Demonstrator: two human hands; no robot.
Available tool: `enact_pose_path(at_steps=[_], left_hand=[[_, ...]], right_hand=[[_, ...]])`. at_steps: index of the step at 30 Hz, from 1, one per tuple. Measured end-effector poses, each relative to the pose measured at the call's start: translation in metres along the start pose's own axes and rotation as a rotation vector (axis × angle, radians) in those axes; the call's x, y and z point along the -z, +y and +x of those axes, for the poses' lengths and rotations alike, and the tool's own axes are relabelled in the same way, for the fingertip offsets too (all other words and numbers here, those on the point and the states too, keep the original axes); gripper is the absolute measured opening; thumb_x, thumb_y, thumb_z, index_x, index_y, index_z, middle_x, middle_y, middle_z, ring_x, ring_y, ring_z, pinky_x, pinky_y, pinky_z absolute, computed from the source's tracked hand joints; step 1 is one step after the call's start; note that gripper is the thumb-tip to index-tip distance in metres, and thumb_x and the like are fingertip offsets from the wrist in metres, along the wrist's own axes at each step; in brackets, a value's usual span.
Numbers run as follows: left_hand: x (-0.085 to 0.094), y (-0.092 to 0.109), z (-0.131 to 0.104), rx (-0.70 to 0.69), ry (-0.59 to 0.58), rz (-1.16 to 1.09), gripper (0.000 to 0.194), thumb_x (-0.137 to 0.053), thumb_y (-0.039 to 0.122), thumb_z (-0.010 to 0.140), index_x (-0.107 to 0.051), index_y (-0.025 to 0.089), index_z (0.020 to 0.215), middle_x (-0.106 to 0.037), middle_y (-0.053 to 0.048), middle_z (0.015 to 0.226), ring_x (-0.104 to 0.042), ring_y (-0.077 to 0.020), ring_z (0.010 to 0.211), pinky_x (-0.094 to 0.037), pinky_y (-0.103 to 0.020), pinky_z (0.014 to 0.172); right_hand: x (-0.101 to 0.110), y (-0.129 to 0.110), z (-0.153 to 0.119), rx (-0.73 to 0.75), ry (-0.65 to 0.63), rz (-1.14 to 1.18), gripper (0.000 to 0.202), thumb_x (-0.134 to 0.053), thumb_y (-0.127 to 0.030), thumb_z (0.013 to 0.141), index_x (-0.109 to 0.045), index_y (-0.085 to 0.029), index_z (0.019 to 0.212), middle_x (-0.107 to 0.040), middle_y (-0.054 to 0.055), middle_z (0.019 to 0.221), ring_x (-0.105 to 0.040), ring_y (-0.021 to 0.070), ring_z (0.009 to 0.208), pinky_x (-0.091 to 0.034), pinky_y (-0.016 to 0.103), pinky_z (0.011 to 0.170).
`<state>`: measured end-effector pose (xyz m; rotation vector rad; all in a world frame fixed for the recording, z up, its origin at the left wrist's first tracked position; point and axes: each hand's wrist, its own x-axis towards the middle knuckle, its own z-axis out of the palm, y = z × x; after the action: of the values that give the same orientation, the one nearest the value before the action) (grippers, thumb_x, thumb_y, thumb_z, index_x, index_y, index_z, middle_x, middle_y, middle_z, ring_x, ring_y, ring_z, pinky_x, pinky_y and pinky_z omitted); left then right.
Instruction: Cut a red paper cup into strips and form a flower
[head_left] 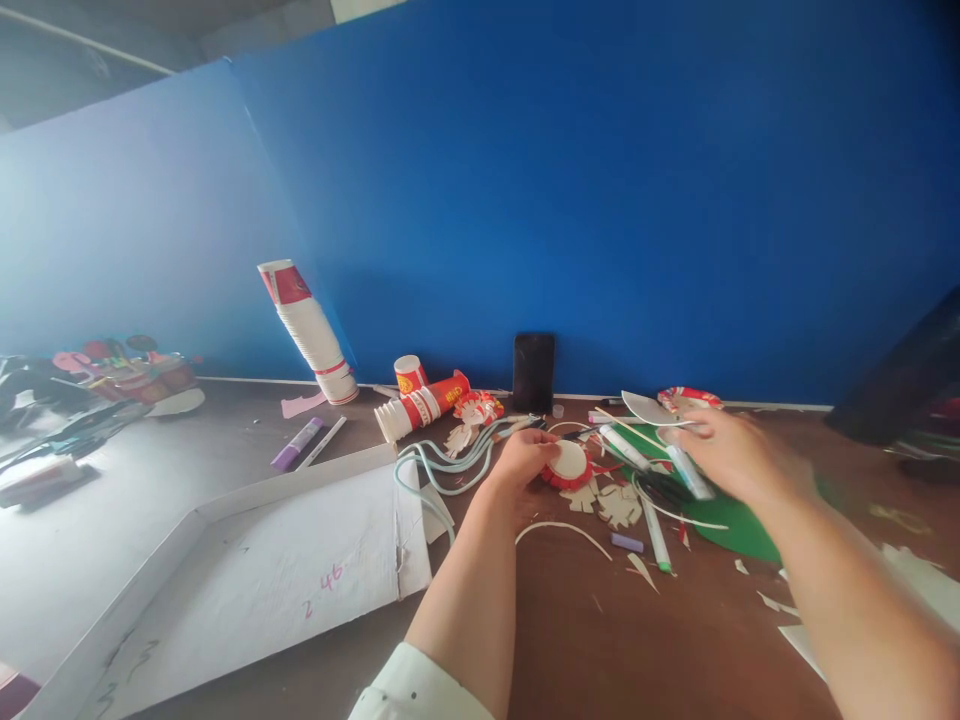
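My left hand (529,455) is closed on the edge of a cut paper cup (568,463), which has a round white base and a red fringe. Over the cluttered right side, my right hand (731,450) pinches a curved piece of white paper (646,408); slight blur softens its fingers. Just below these fingers is a white tube with a blue label (690,474). Fringed paper scraps (619,506) lie between the hands. A white marker with a green tip (655,535) and a purple cap (627,543) rest nearer to me.
A black phone (534,372) leans on the blue partition (525,200). Left of it are paper cups (424,405), a tilted cup stack (315,335) and a pale looped cable (442,468). A shallow white box (255,570) lies front left. Green sheet (739,525) sits under the right-hand clutter.
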<state>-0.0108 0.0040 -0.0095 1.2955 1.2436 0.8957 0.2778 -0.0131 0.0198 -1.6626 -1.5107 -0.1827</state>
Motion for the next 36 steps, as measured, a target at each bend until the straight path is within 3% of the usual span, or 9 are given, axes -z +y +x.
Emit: enact_pose_path(at_steps=[3,7,11,13,17,21,26,31,36], left_hand=[[0.000,0.002,-0.001,0.006,0.003,-0.005,0.016,-0.063,0.013,0.069,-0.070,0.012,0.084,-0.062,-0.002,0.065,-0.052,-0.0089,0.055,-0.042,-0.021,0.055],[0.000,0.005,-0.004,0.005,-0.011,-0.008,0.017,-0.063,0.013,0.069,-0.070,0.012,0.084,-0.059,0.000,0.060,-0.049,-0.0076,0.051,-0.039,-0.020,0.053],[0.000,0.007,-0.007,0.007,-0.004,0.008,0.018,-0.063,0.012,0.068,-0.071,0.011,0.084,-0.057,0.001,0.059,-0.048,-0.0072,0.051,-0.038,-0.019,0.052],[0.000,0.007,-0.006,0.012,0.002,-0.014,0.018,-0.063,0.012,0.068,-0.071,0.011,0.084,-0.058,0.001,0.060,-0.048,-0.0071,0.052,-0.038,-0.019,0.053],[0.000,0.006,-0.003,0.019,0.000,-0.017,0.017,-0.065,0.013,0.069,-0.070,0.011,0.086,-0.058,0.000,0.061,-0.048,-0.0072,0.052,-0.039,-0.020,0.053],[-0.001,0.006,-0.004,0.039,-0.012,-0.038,0.018,-0.066,0.015,0.070,-0.070,0.011,0.087,-0.058,0.000,0.060,-0.047,-0.0077,0.050,-0.038,-0.021,0.052],[-0.001,0.006,-0.007,0.027,-0.030,-0.086,0.016,-0.067,0.015,0.070,-0.069,0.010,0.085,-0.058,0.000,0.062,-0.049,-0.0076,0.052,-0.040,-0.021,0.054],[-0.001,0.004,-0.005,0.003,-0.049,-0.055,0.016,-0.067,0.016,0.070,-0.070,0.010,0.084,-0.059,-0.001,0.062,-0.049,-0.0074,0.053,-0.041,-0.021,0.054],[0.000,0.001,-0.003,-0.016,-0.067,-0.044,0.018,-0.067,0.019,0.070,-0.070,0.010,0.086,-0.057,0.000,0.059,-0.048,-0.0074,0.051,-0.040,-0.020,0.052]], right_hand=[[-0.014,-0.032,-0.009,0.027,-0.156,-0.262,0.031,-0.063,-0.055,0.067,-0.077,-0.031,0.082,-0.071,0.010,0.098,-0.060,0.0261,0.063,-0.041,0.039,0.053],[-0.039,-0.050,-0.018,-0.061,-0.444,-0.439,0.051,-0.053,-0.069,0.069,-0.077,-0.026,0.081,-0.069,0.016,0.087,-0.061,0.0301,0.061,-0.040,0.038,0.047],[-0.044,-0.048,-0.017,-0.065,-0.552,-0.497,0.043,-0.048,-0.057,0.078,-0.074,-0.022,0.078,-0.068,0.017,0.089,-0.063,0.0310,0.067,-0.039,0.037,0.050],[-0.035,-0.053,-0.015,-0.065,-0.527,-0.437,0.042,-0.048,-0.056,0.080,-0.073,-0.022,0.077,-0.069,0.016,0.090,-0.063,0.0303,0.068,-0.038,0.035,0.049],[-0.016,-0.080,-0.015,-0.020,-0.310,-0.057,0.040,-0.054,-0.058,0.079,-0.070,-0.023,0.084,-0.071,0.008,0.081,-0.065,0.0252,0.071,-0.043,0.032,0.057],[-0.021,-0.105,-0.030,0.018,-0.310,0.231,0.033,-0.058,-0.053,0.081,-0.068,-0.023,0.089,-0.073,0.004,0.081,-0.067,0.0209,0.071,-0.047,0.030,0.064],[-0.039,-0.107,-0.048,0.168,-0.255,0.248,0.026,-0.058,-0.045,0.084,-0.066,-0.021,0.092,-0.073,0.006,0.085,-0.067,0.0205,0.071,-0.048,0.030,0.066],[-0.043,-0.104,-0.054,0.180,-0.211,0.236,0.025,-0.057,-0.044,0.085,-0.064,-0.022,0.093,-0.072,0.005,0.085,-0.068,0.0209,0.071,-0.049,0.031,0.065],[-0.047,-0.105,-0.058,0.266,-0.179,0.165,0.025,-0.057,-0.042,0.086,-0.064,-0.021,0.100,-0.072,0.008,0.098,-0.069,0.0243,0.079,-0.051,0.034,0.069]])
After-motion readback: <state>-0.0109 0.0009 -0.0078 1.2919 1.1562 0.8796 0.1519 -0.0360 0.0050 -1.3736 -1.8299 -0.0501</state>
